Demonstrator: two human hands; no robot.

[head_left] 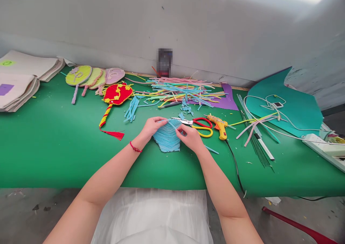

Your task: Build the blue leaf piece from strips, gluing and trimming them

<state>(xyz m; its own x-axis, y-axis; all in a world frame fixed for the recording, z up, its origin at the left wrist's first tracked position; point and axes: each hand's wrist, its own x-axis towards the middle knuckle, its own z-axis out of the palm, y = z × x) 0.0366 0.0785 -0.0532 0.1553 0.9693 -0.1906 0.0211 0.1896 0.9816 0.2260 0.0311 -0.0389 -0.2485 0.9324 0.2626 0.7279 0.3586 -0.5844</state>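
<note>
A light blue leaf-shaped piece (167, 139) made of rows of pipe cleaners lies on the green table (54, 143). My left hand (151, 127), with a red bracelet on its wrist, grips the piece's upper left edge with closed fingers. My right hand (191, 136) pinches a thin blue pipe cleaner strand (172, 125) against the piece's upper right edge. Both hands touch the piece at its top.
Red and yellow scissors (198, 125) and a yellow glue gun (219, 125) lie just right of my hands. A heap of coloured pipe cleaners (178, 91) sits behind. Finished fans (94, 77), a red fan with tassel (115, 96), stacked cloth (18, 78), teal sheet (291, 107), power strip (326, 148).
</note>
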